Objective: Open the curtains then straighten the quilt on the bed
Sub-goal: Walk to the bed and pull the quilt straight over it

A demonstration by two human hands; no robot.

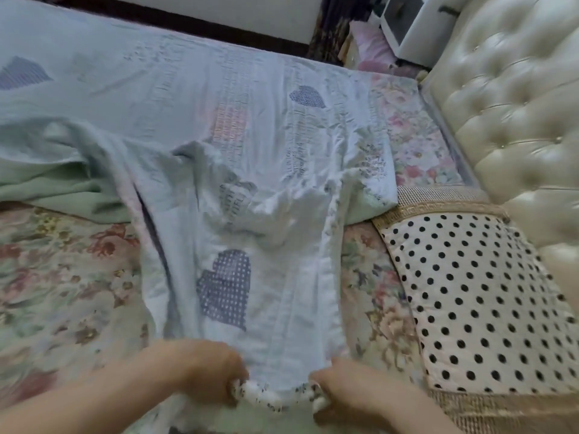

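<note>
- Both forearms are cut off by the bottom edge, so we see only the hands and wrists.
- The whole frame is soft and smeared; the lettering printed on the quilt (250,170) cannot be read, and the dark drapery (329,32) at the top, beside the white nightstand (410,23), is too blurred for us to say whether it is a curtain or how it hangs.
- The quilt's near edge is bunched up between the hands, so its corner and its underside there are hidden from us.
- The left hand (206,371) is closed on that bunched edge; its fingers (233,388) curl tight around the cloth, and their tips are buried in it.
- The right hand (347,386) grips the same edge just beside the left, fingers (319,383) folded shut on the fabric.
- From the hands the pale blue quilt, with its chequered heart patches, runs away in a narrow raised strip, then spreads over the far half of the bed.
- On the left a fold is turned back, showing a green lining.
- The floral bedsheet (62,283) lies bare on either side of the strip.
- A polka-dot pillow (482,296) rests at the right, against the tufted cream headboard (513,98), near the quilt's right edge.
</note>
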